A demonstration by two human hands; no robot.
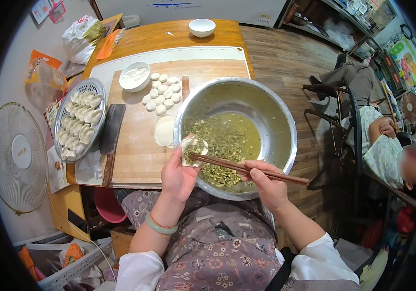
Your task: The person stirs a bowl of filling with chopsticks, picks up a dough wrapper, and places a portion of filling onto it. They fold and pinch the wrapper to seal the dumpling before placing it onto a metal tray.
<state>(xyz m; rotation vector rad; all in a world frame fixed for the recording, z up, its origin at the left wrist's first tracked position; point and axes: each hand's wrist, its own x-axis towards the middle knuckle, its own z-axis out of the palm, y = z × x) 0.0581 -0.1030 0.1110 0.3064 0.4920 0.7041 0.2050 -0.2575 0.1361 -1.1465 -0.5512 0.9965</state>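
My left hand [178, 174] wears a green bangle at the wrist and cups a round dough wrapper [186, 143] with green filling on it. In my right hand [267, 184] is a pair of brown chopsticks [285, 178], their tips touching the filling in the wrapper. Under and beyond both hands stands a large metal bowl [288, 114] with chopped green filling [220, 174] and some liquid. Left of the bowl, a flat wrapper [164, 130] lies on the wooden board [135, 140], below several small dough pieces [161, 92].
A white bowl of flour [135, 77] and a cleaver [112, 128] are on the left, beside a colander [61, 111] of dumplings. An empty white bowl [202, 28] stands at the back. A fan [20, 155] is far left; a person [377, 131] sits at right.
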